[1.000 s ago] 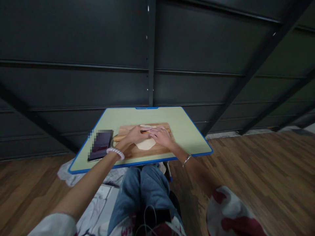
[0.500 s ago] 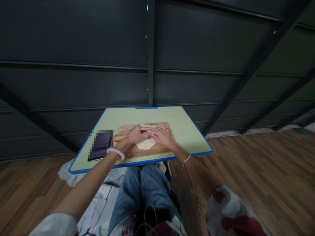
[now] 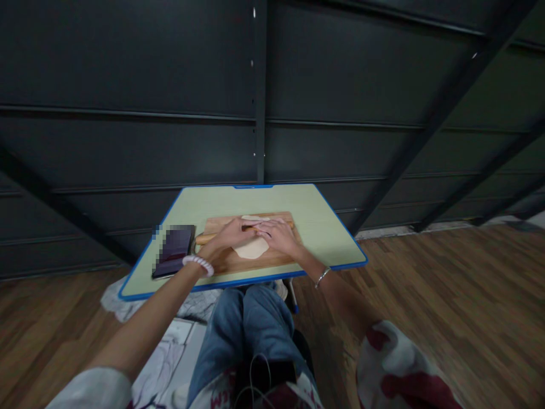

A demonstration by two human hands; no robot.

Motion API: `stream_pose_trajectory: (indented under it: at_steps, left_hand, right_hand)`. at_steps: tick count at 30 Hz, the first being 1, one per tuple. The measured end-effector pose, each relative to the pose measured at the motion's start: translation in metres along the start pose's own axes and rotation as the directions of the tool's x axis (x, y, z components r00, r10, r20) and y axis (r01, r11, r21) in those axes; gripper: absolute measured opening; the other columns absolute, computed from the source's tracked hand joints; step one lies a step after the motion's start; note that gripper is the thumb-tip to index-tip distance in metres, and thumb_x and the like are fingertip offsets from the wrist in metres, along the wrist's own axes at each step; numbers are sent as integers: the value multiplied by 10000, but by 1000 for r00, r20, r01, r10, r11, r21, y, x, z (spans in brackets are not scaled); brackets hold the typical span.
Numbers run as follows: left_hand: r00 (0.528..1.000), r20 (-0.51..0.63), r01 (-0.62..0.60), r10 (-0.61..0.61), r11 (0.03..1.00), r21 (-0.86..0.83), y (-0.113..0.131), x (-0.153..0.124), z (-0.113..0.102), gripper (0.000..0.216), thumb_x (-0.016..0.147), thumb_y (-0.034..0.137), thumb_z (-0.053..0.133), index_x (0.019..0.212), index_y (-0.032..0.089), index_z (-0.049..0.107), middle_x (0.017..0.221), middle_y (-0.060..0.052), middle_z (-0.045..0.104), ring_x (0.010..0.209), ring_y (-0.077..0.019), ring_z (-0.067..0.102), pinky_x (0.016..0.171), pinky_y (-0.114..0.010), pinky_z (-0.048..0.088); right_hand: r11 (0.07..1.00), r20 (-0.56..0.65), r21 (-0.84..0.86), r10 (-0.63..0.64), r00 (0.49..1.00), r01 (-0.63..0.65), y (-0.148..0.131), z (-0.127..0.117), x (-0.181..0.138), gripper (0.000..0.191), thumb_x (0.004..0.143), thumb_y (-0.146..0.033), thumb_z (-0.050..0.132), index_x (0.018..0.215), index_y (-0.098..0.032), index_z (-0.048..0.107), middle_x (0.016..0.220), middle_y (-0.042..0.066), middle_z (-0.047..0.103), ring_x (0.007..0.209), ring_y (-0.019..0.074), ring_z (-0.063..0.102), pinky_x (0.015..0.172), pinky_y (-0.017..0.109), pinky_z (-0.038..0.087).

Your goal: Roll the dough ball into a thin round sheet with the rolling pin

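Observation:
A flat round of pale dough (image 3: 252, 247) lies on a wooden board (image 3: 272, 258) on the small blue-edged table (image 3: 323, 227). A wooden rolling pin (image 3: 203, 239) lies across the dough. My left hand (image 3: 227, 234) and my right hand (image 3: 279, 234) rest palms down on top of the pin, fingers stretched flat and meeting over its middle. The pin's left end shows beyond my left hand. Most of the pin and part of the dough are hidden under my hands.
A dark phone (image 3: 174, 249) lies on the table just left of the board. A dark panelled wall (image 3: 255, 96) stands right behind the table. My knees in jeans (image 3: 251, 324) are under the table's near edge. Wooden floor spreads to both sides.
Both hands have shifted slightly toward the far side of the board with the pin beneath them; otherwise the scene is the same.

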State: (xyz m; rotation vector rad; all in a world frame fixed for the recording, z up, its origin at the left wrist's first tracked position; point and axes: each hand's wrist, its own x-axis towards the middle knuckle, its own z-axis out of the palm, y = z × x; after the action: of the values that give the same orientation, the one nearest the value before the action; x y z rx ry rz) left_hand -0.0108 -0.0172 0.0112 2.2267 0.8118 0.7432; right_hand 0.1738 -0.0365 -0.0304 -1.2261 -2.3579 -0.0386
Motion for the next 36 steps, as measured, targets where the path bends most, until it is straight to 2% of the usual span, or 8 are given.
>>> stream_pose_trajectory:
  at_steps: [4, 8, 11, 20, 26, 29, 32, 36]
  left_hand:
    - [995, -96, 50, -31, 977, 208, -10, -2, 5, 361, 827, 325, 470, 1072, 166, 681, 1119, -76, 684, 1023, -214, 615, 971, -358, 433]
    - [979, -190, 159, -68, 838, 522, -10, -8, 17, 375, 871, 301, 388, 1044, 125, 670, 1110, -135, 669, 1057, -249, 592, 989, -396, 405]
    - [980, -193, 163, -50, 762, 627, -6, -15, 21, 400, 908, 335, 339, 1077, 131, 639, 1119, -137, 657, 1068, -251, 581, 980, -399, 404]
    - [963, -237, 266, -129, 595, 758, -12, -48, -6, 458, 952, 368, 235, 1177, 150, 569, 1214, -122, 615, 1135, -239, 553, 978, -378, 397]
    - [956, -251, 292, -150, 545, 786, 6, -68, -2, 451, 952, 394, 240, 1163, 158, 561, 1148, -127, 644, 1051, -245, 606, 904, -370, 443]
    - [963, -233, 266, -132, 574, 774, 14, -77, 4, 432, 948, 358, 247, 1108, 148, 589, 1114, -130, 656, 1048, -249, 605, 917, -385, 439]
    - [972, -222, 217, -71, 624, 751, 17, -90, 10, 424, 941, 304, 255, 1192, 141, 556, 1208, -138, 616, 1144, -245, 553, 996, -398, 392]
    - [973, -223, 214, -66, 628, 748, 20, -100, 16, 479, 932, 323, 277, 1305, 100, 477, 1318, -177, 535, 1254, -278, 461, 1053, -427, 333]
  right_hand:
    - [1000, 24, -15, -2, 1000, 2, -5, -6, 2, 302, 914, -303, 518, 1202, -259, 600, 1248, 23, 619, 1165, 190, 532, 1042, 379, 301]
    - [1000, 56, -16, 2, 998, -1, -9, -10, 1, 338, 901, -265, 527, 1237, -258, 563, 1272, 45, 597, 1187, 204, 505, 1043, 399, 293]
    - [1000, 70, -8, -20, 997, 20, -8, -11, -4, 388, 899, -275, 527, 1286, -250, 519, 1304, 54, 569, 1208, 206, 480, 1045, 398, 287]
    - [999, 162, 43, -31, 986, 24, -1, -18, -20, 587, 870, -446, 544, 1398, -248, 383, 1417, 58, 454, 1308, 225, 374, 1085, 418, 235]
    - [1000, 140, 15, -13, 990, 11, -17, -35, -35, 792, 763, -607, 603, 1412, -219, 369, 1409, 100, 455, 1297, 271, 379, 1075, 431, 251]
    - [1000, 124, 2, 26, 992, -27, -22, -42, -43, 577, 872, -500, 521, 1363, -206, 445, 1342, 106, 523, 1249, 245, 439, 1043, 408, 308]
    - [998, 127, 4, 56, 990, -57, -21, -43, -52, 400, 949, -332, 418, 1320, -205, 496, 1289, 84, 574, 1196, 208, 494, 1017, 379, 353]
    - [996, 101, -19, 92, 991, -90, -18, -36, -57, 406, 967, -181, 278, 1283, -166, 532, 1286, 77, 582, 1202, 174, 501, 1040, 344, 346]
